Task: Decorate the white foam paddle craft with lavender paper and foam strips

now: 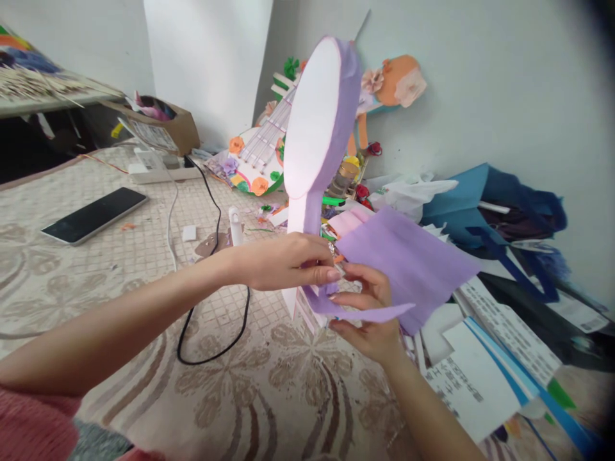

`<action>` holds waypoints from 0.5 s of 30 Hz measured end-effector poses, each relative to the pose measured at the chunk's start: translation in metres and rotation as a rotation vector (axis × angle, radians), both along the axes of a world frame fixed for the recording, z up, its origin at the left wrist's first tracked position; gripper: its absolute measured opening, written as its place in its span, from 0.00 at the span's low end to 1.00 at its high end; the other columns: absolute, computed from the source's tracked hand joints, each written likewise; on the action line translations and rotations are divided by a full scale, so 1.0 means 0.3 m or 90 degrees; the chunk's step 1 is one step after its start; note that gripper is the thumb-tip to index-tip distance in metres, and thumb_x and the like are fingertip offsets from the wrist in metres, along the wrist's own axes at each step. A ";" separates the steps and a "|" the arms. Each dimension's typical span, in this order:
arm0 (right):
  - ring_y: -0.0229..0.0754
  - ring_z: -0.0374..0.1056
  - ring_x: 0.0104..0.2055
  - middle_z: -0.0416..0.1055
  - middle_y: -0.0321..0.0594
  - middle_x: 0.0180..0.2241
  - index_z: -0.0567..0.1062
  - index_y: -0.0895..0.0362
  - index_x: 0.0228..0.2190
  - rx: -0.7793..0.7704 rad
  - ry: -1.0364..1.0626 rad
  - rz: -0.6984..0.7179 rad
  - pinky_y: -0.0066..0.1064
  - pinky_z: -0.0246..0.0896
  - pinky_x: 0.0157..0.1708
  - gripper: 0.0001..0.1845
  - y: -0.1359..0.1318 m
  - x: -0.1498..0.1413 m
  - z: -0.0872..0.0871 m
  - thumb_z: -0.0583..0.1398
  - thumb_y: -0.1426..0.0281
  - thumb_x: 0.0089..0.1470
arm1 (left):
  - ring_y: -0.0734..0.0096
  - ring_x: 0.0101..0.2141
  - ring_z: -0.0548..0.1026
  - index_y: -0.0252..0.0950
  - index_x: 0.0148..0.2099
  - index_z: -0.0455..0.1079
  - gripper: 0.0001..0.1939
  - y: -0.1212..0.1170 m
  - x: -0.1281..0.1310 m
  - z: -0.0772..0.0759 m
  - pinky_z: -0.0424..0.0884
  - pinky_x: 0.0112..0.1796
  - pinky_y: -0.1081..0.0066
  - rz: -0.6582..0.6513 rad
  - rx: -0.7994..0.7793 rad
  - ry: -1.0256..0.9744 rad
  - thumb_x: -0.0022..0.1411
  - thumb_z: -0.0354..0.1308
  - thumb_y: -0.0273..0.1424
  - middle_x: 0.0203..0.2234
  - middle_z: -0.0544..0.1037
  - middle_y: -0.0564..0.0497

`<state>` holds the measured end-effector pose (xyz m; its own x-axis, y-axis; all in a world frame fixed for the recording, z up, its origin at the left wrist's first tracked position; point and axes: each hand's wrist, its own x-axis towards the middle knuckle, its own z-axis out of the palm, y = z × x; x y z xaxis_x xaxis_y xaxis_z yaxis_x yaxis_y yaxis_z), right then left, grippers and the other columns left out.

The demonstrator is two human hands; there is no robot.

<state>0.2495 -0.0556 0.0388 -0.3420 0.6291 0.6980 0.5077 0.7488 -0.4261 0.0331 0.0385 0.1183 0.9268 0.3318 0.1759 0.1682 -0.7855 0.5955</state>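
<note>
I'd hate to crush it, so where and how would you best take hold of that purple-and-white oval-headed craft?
Probably by its narrow neck, just below the wide oval head, pinched lightly from the person's left: the neck stands nearly upright and bare above the left hand, while purple paper crowds its right.

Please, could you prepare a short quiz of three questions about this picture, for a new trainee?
1. True or false: the phone lies on the patterned tablecloth.
2. What colour is the front of the oval-topped craft piece? A) green, B) white, C) orange.
3. Fill in the missing word: the right hand holds a ____ strip between its fingers.

Key: 1. True. 2. B, white. 3. Purple.
</note>
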 end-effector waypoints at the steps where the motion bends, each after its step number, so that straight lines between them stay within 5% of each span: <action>1: 0.53 0.63 0.56 0.62 0.45 0.54 0.73 0.47 0.46 -0.002 -0.003 0.001 0.51 0.67 0.51 0.14 -0.001 0.000 0.001 0.63 0.63 0.56 | 0.67 0.37 0.74 0.33 0.44 0.72 0.20 0.000 -0.001 0.000 0.69 0.39 0.69 0.000 -0.001 0.001 0.73 0.44 0.41 0.37 0.76 0.45; 7: 0.54 0.61 0.58 0.61 0.44 0.54 0.72 0.48 0.43 -0.020 0.003 0.024 0.52 0.63 0.55 0.12 -0.006 0.000 -0.003 0.61 0.62 0.57 | 0.66 0.38 0.74 0.33 0.44 0.71 0.17 -0.012 -0.002 -0.005 0.69 0.40 0.68 -0.022 -0.018 -0.018 0.73 0.46 0.39 0.38 0.76 0.45; 15: 0.53 0.63 0.56 0.62 0.45 0.53 0.71 0.48 0.43 -0.034 0.031 -0.002 0.52 0.64 0.52 0.10 -0.009 0.004 -0.019 0.60 0.63 0.57 | 0.67 0.44 0.74 0.35 0.52 0.66 0.10 -0.028 -0.026 -0.056 0.70 0.45 0.67 0.048 -0.065 -0.131 0.70 0.52 0.31 0.46 0.76 0.44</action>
<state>0.2508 -0.0584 0.0330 -0.3059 0.6668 0.6796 0.4877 0.7227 -0.4897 0.0252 0.0301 0.1016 0.8467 0.4246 0.3208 0.0911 -0.7096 0.6987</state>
